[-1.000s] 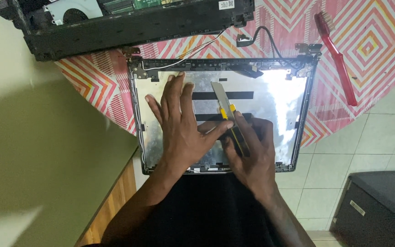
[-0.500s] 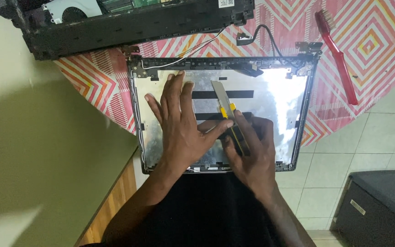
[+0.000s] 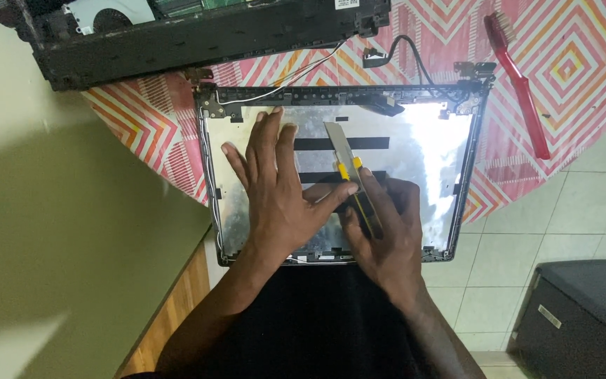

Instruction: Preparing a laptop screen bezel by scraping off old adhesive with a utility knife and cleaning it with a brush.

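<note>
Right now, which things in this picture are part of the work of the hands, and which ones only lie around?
In use:
- left hand, pressed flat on the laptop lid
- right hand, gripping the yellow utility knife, blade out over the lid's silver inside

Lying about:
- red brush on the patterned tablecloth
- black laptop base above the lid
- dark box on the tiled floor

I see soft, even daylight and a sharp centre. Strong glare whitens the right of the silver lid panel (image 3: pixel 429 151). A broad shadow darkens the green wall (image 3: pixel 71 231) at left, where the near corner blurs.
</note>
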